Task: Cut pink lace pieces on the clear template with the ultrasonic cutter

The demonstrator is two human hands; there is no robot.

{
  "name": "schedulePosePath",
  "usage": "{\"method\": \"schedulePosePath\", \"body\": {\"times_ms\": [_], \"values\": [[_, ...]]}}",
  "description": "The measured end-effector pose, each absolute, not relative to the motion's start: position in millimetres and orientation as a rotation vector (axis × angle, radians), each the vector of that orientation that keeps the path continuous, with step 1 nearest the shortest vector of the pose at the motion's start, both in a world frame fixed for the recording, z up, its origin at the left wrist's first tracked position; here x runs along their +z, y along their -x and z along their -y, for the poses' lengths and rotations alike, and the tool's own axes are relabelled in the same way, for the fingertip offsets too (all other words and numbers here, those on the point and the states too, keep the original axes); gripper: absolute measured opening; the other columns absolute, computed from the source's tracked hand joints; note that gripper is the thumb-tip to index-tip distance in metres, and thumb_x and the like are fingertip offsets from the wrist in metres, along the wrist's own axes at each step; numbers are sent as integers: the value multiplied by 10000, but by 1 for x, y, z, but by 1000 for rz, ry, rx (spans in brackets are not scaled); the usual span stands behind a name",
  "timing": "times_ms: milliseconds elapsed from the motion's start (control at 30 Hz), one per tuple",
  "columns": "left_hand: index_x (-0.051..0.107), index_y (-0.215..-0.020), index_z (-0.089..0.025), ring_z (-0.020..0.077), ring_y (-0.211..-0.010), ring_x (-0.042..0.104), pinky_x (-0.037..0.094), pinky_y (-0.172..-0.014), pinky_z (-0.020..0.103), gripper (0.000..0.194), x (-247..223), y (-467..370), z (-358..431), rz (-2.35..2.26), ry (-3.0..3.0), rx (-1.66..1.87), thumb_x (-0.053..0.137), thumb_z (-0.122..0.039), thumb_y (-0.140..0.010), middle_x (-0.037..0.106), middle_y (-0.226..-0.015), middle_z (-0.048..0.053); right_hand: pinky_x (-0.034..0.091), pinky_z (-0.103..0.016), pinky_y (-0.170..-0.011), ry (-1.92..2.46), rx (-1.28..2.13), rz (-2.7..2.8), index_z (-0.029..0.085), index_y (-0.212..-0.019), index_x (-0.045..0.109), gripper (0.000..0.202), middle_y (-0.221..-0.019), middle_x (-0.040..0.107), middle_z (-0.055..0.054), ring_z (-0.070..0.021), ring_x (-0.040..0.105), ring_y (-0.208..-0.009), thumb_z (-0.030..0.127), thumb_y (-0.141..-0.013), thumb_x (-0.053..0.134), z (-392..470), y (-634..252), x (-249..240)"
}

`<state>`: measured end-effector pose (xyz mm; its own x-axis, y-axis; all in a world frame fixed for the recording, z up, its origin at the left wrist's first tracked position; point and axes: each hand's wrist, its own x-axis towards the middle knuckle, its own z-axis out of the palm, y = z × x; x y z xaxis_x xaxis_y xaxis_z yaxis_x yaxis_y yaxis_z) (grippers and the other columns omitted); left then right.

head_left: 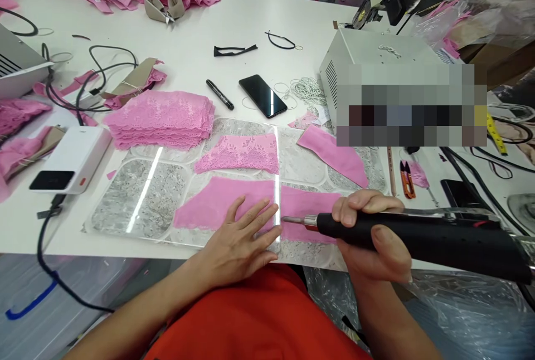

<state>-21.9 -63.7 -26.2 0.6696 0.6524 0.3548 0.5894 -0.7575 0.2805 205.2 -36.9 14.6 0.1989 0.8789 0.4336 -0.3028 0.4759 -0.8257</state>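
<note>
My left hand (246, 237) lies flat with fingers spread on a pink fabric piece (204, 204). My right hand (371, 237) is wrapped round a thick black handheld tool (438, 243) with a slim metal tip. That tip points left, over a second pink fabric piece (309, 201) beside the first; whether it touches the cloth I cannot tell. Just beyond lies a pink lace piece (242, 154), and to its right a plain pink piece (334, 156). All of them rest on a marbled grey mat (137, 198) under a clear, glossy surface.
A stack of pink lace (161, 120) sits at the mat's far left, near a white power bank (71, 159) with a cable. Beyond are a black marker (219, 95) and a phone (263, 96). A grey metal box (346, 59) and orange snips (407, 179) are on the right.
</note>
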Motion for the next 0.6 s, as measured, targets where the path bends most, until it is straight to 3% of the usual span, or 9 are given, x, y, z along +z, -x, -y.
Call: {"method": "schedulePosePath", "body": {"times_ms": [267, 467, 600], "values": [[637, -1252, -205, 274, -1408, 417, 143, -1215, 505, 305, -26, 19, 58, -991, -2747, 766, 519, -306, -990, 562, -1420, 116, 494, -279, -516, 670, 851, 1006, 215, -864, 632, 126, -807, 590, 8, -86, 538, -543, 298, -769, 626, 35, -202, 17], [671, -1188, -204, 287, -1372, 470, 196, -1200, 505, 277, -17, 6, 42, -972, -2760, 764, 467, -256, -1008, 578, -1404, 111, 438, -256, -489, 846, 380, 744, 172, -697, 585, 124, -710, 549, 2, -72, 470, -500, 285, -647, 571, 53, -277, 27], [646, -1235, -200, 308, -1391, 441, 201, -1193, 539, 296, -14, -9, 32, -923, -2816, 709, 463, -247, -1008, 561, -1421, 112, 406, -243, -460, 940, 239, 654, 170, -657, 575, 119, -677, 548, 0, -73, 449, -477, 266, -605, 529, 74, -319, 21]]}}
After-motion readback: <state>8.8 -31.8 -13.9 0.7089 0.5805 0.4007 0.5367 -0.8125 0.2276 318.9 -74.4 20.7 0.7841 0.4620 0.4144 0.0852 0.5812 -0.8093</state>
